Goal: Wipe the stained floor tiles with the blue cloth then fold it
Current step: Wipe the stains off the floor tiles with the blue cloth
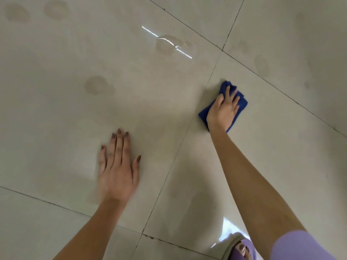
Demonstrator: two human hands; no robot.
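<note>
Floor-wiping, one cloth, two hands.
Right hand [223, 109] pressed flat over the bunched blue cloth [242, 102] at three o'clock, fingers curled on it; left hand [118, 169], spread and empty, braced on the floor tiles [56, 119]. Stain [96, 85] at ten o'clock; cloth's underside hidden, left hand blurred.

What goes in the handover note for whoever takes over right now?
Left hand: empty, flat on the floor, fingers spread, bracing.
Right hand: pressing the blue cloth onto the tile just right of the grout line.
Cloth: bunched under the palm, not folded neatly.
Left to wipe: brownish stain ahead of the left hand, wet patch further out, two faint stains far left, smudges on the far right tile.
Done: cannot tell what has been wiped already; the tile near the cloth looks clean.
Then fold the cloth.
</note>
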